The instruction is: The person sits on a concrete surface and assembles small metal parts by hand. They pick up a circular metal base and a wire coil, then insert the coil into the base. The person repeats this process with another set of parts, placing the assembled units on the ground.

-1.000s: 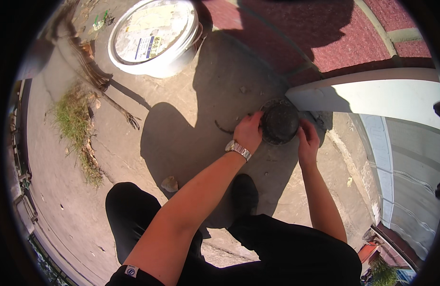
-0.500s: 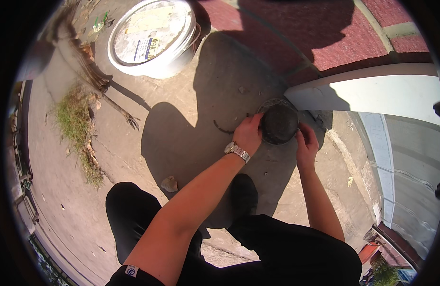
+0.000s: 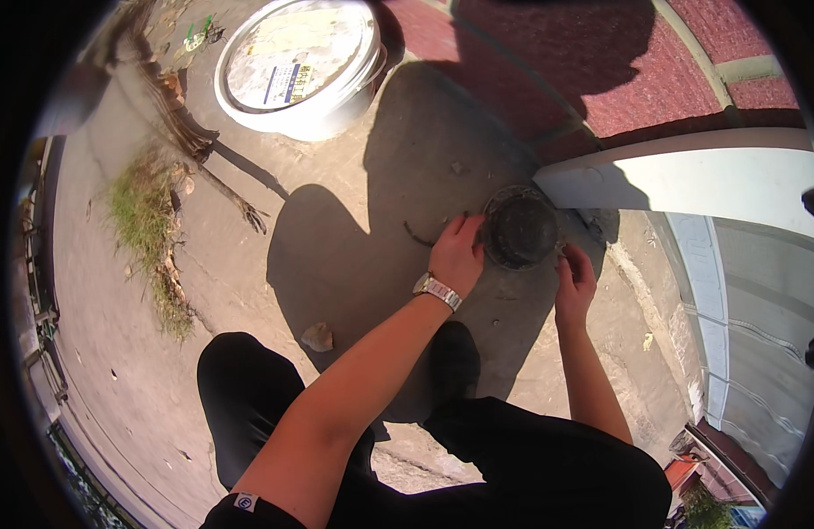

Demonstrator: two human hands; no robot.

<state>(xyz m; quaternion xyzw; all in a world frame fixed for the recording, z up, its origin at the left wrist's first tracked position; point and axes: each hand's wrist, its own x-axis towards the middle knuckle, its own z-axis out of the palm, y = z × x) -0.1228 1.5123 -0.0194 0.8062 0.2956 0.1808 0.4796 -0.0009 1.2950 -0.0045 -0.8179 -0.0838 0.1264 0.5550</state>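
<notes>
A dark, round, domed thing with a wider ring-like rim [image 3: 520, 227] sits on the shaded concrete at the foot of a white post. My left hand [image 3: 457, 257], with a metal-band watch [image 3: 438, 290] on its wrist, is at the left side of that rim, its fingers curled and closed. Whatever they hold is hidden. On the right side, my right hand [image 3: 575, 280] has thumb and fingertips pinched together close to the rim. Something small may be between them, too small to name.
A white lidded bucket [image 3: 301, 66] stands at the far left, by a dry stump [image 3: 173, 123] and grass [image 3: 141, 212]. A white post [image 3: 689, 176] and red paving [image 3: 548, 70] lie at the upper right. A stone [image 3: 318, 337] rests near my knee.
My right hand has shifted slightly down and away from the domed thing's rim. The left hand stays by the left side, lower against it. The view has moved a little.
</notes>
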